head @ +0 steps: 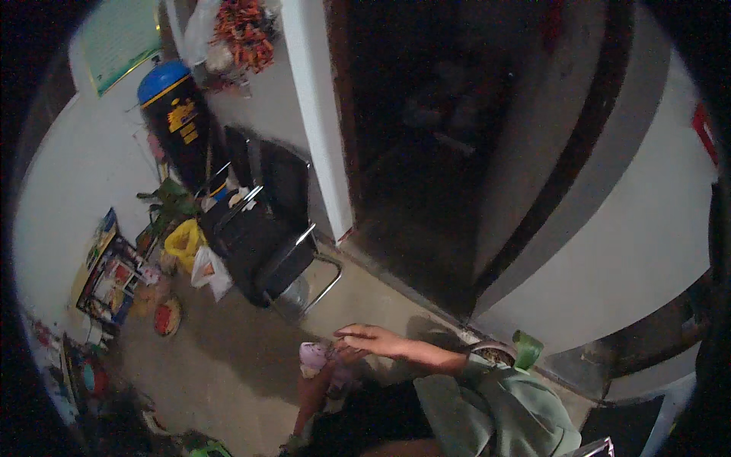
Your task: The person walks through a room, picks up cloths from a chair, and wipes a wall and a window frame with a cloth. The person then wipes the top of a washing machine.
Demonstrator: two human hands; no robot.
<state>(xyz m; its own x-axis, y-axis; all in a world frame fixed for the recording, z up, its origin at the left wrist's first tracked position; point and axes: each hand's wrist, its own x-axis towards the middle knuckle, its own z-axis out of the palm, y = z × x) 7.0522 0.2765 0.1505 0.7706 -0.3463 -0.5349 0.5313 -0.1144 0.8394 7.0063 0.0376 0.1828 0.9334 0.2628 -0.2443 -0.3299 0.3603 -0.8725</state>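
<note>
My right hand reaches in from the right, out of a pale green sleeve. Its back faces up, its fingers point left, and the underside is hidden. Right beside the fingertips is a lilac object, blurred, possibly a slipper; whether the hand touches it cannot be told. From the bottom edge a shaded limb, seemingly my left forearm, runs up towards the same spot. My left hand seems to be under the right one, mostly hidden by shadow and blur. Dark clothing covers my lap.
A black chair with metal arms stands ahead. Near it are a black-and-blue punching bag, yellow bag, white bag and bowl. A dark doorway opens at the right. Dried chillies hang above.
</note>
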